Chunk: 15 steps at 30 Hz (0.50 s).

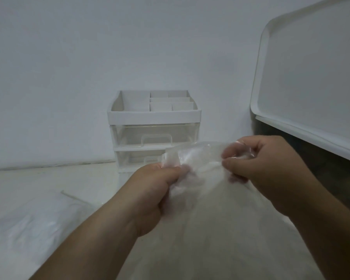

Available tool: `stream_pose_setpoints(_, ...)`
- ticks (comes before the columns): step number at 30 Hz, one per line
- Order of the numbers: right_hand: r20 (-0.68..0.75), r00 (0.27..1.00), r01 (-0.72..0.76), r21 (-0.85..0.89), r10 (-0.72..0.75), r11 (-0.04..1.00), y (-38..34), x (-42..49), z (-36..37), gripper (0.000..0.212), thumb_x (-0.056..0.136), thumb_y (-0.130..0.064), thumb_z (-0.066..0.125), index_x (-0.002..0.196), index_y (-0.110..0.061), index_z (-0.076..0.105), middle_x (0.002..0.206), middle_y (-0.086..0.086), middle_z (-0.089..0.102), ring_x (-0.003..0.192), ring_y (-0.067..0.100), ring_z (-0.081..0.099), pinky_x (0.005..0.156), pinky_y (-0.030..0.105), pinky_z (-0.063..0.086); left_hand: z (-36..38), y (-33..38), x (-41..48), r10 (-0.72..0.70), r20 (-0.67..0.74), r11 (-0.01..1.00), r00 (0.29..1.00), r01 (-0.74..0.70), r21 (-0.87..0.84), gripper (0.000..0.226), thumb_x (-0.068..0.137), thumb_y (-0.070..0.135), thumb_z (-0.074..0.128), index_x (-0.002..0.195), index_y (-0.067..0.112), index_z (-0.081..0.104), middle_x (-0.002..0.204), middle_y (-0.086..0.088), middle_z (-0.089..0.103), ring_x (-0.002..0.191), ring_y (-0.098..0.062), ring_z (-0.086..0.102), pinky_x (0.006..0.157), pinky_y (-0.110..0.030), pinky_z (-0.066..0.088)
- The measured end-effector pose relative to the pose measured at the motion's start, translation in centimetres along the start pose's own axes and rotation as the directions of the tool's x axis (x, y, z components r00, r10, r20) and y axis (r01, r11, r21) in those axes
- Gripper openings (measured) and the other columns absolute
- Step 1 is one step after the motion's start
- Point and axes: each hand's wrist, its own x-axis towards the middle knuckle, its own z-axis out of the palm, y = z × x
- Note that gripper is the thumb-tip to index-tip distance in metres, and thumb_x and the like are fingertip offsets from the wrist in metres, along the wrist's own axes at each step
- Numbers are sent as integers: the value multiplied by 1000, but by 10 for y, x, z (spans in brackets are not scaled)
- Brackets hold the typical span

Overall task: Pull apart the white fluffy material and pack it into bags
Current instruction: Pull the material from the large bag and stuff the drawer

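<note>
I am holding a clear plastic bag (198,156) near me, over the table (49,178). My left hand (158,190) is curling tight round the left side of the bag's top. My right hand (271,168) is pinching the right side of the top with its thumb and fingers. Both hands are closed on the plastic, not wide. The top of the bag is bunching up between them.

The white fluffy material (210,259) is sitting inside the bag, below my hands. It is making the bag look fat and puffy. I cannot tell if the top is open or pressed together, because the plastic is crinkly and see-through.

I am thinking this bag is close to full, so I am at the part where I am finishing the packing and closing it. Next I am going to need to bring the two sides of the top together and press them flat. I should be doing that gently, so no fluff is poking out or getting caught. Fluff is springy and may be pushing back up.

What looks like another plastic bag (32,225) is lying flat on the table at my near left. Far from me, a white box with clear drawers (154,118) is standing by the wall. A big white tray (311,73) is tilting up on the far right.
</note>
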Motion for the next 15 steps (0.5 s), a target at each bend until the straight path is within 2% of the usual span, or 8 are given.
stream_pose_setpoints(3, -9, 1000, -19, -66, 19, 998, 2, 1, 0, 14, 81, -6, 76, 69, -3, 70, 52, 2, 58, 43, 10, 56, 50, 27, 47, 2, 1, 0, -7, 1, 1000, 1000, 7, -11, 10, 91, 6, 63, 85, 0, 69, 80, -17, 75, 60, -23, 67, 52, -30, 57)
stream_pose_setpoints(6, -7, 1000, -29, -72, 29, 997, 1, -1, 2, 22, 80, -15, 78, 72, 4, 68, 58, 10, 53, 51, 16, 45, 56, 32, 38, 2, -2, 1, -3, 17, 1000, 1000, 3, -1, 11, 90, 7, 64, 85, 0, 71, 81, -17, 74, 60, -24, 69, 64, -35, 59)
stream_pose_setpoints(8, 5, 1000, -31, -37, 31, 999, 0, -2, 5, 24, 79, -16, 79, 72, 4, 68, 63, 12, 53, 58, 17, 42, 59, 31, 36, 2, -2, 0, -9, 53, 1000, 999, 9, 0, 12, 89, 7, 64, 87, 0, 73, 82, -17, 74, 63, -25, 69, 67, -35, 59)
stream_pose_setpoints(10, -20, 1000, -21, -32, 20, 999, 1, -2, 8, 18, 78, -16, 80, 71, -3, 71, 62, 10, 59, 61, 17, 51, 59, 30, 39, 3, -3, -2, -10, 95, 1000, 995, 10, 1, 13, 85, 9, 66, 84, 2, 76, 84, -17, 73, 65, -25, 68, 67, -35, 58)
stream_pose_setpoints(13, -65, 998, -28, -50, 25, 998, 3, -2, 10, 9, 78, -17, 80, 74, -11, 75, 69, -12, 70, 66, 6, 63, 60, 16, 47, 3, -2, -4, -12, 123, 1000, 992, 9, 18, 15, 84, 12, 67, 76, 7, 78, 89, -19, 75, 65, -25, 69, 66, -34, 57)
stream_pose_setpoints(14, -52, 997, -51, -43, 49, 998, 3, -1, 10, 7, 79, -16, 79, 77, -10, 76, 69, -12, 71, 71, 13, 67, 65, 22, 52, 2, -2, -4, -14, 120, 1000, 993, 12, 17, 19, 87, 12, 65, 75, 7, 79, 90, -20, 75, 65, -26, 69, 63, -33, 57)
stream_pose_setpoints(15, -30, 996, -81, -35, 80, 996, 4, -1, 9, 6, 80, -15, 78, 78, -10, 76, 73, -3, 74, 75, 25, 70, 69, 34, 56, 2, -1, -3, -12, 109, 1000, 994, 11, 11, 21, 89, 12, 64, 75, 5, 79, 90, -21, 75, 64, -26, 70, 61, -32, 58)
